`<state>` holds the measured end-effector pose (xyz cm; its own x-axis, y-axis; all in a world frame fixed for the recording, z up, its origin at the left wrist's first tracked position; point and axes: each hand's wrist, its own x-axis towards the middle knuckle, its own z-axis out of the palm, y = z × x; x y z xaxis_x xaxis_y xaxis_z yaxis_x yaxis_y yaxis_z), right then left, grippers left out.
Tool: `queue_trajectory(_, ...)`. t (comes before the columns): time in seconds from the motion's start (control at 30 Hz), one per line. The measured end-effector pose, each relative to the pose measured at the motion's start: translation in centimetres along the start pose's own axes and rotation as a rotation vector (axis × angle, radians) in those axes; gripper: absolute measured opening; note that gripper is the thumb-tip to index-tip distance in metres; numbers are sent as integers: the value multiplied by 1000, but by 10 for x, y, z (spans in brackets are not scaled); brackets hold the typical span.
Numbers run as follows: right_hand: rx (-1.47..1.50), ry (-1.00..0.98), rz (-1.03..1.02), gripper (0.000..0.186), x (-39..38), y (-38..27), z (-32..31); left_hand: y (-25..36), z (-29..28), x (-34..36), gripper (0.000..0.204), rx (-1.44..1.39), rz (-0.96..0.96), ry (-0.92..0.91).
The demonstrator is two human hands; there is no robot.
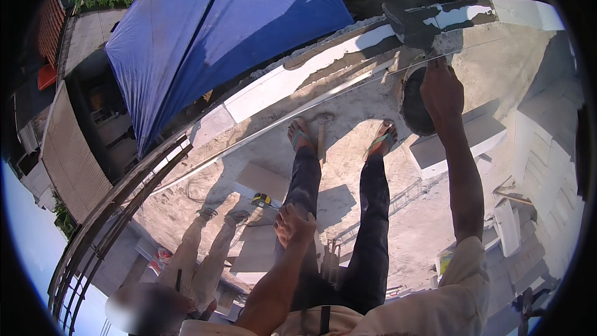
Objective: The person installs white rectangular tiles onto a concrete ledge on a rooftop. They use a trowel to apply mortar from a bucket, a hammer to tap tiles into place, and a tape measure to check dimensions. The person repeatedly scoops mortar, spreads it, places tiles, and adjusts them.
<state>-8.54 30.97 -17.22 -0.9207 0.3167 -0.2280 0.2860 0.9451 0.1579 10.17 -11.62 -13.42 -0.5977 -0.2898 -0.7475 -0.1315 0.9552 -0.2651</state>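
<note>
My right hand (443,92) is stretched far forward, closed on the handle of a trowel (418,32). The trowel's mortar-grey blade is over the top of a low white block wall (264,94), where wet grey mortar is smeared. Just below that hand stands a black bucket (415,109) with dark mortar in it, partly hidden by my wrist. My left hand (293,225) rests by my left thigh with its fingers curled; whatever is in them, if anything, is hidden. Near it lies a yellow and black tape measure (261,200) beside a pale block (264,178).
A string line (497,40) runs along the wall, above a long pale strip. White blocks (460,143) lie right of my feet, with more stacked (550,130) at far right. Beyond the wall hangs a blue tarp (230,31). Another person (199,255) stands close at my left.
</note>
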Motion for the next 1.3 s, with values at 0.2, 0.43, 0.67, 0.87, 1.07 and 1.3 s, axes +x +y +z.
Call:
queue_trajectory(0.2, 422, -16, -494, 41, -49, -170, 0, 2, -17, 4, 67, 62, 95, 42)
queue_trajectory(0.43, 1140, -277, -121, 35, -143, -161, 26, 19, -19, 3, 66, 172, 121, 62)
queue_trajectory(0.67, 843, -365, 679, 36, -178, 19, 177, 37, -28, 2, 65, 230, 190, 103)
queue_trajectory(0.87, 594, -403, 804, 30, -101, 96, 276, 48, -30, 4, 66, 271, 187, 60)
queue_trajectory(1.07, 935, -549, 712, 36, -85, 88, 291, 52, -19, 4, 70, 313, 180, 94)
queue_trajectory(1.3, 978, -141, 687, 44, -179, 90, 294, 73, -19, -2, 68, 333, 150, 89)
